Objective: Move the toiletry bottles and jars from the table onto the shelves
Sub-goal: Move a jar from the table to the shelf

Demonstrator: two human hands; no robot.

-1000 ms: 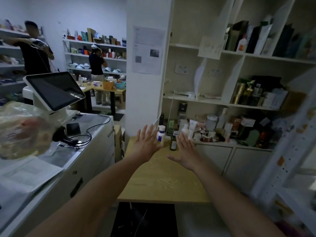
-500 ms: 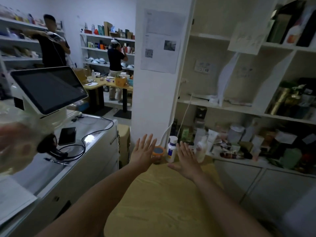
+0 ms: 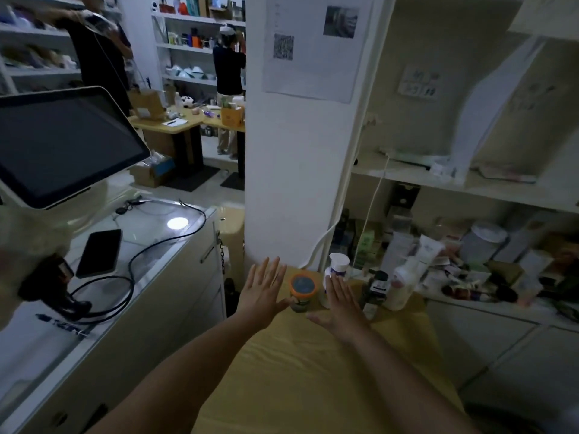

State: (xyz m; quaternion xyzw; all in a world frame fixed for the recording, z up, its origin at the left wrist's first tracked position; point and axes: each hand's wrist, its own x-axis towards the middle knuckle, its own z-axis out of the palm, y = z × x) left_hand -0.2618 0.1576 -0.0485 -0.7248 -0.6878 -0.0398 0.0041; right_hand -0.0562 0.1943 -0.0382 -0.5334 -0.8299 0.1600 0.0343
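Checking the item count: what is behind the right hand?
A white bottle stands behind the right hand; the fingers cover its lower body. The dark bottle beside it stands uncovered.

No words or numbers are legible. The paper sheet (image 3: 316,73) on the pillar (image 3: 282,183) carries a QR code (image 3: 283,47), its print blurred. The label on the white bottle (image 3: 339,266) is blurred too

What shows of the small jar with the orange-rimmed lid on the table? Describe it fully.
The small round jar with the orange-rimmed lid stands upright near the far end of the yellow wooden table. Its lid top is dull grey-blue; the body below looks dark, contents unclear. It sits between the open left hand and right hand; the left thumb lies close to its base, contact uncertain. A white plastic bottle stands just behind it, to the right.
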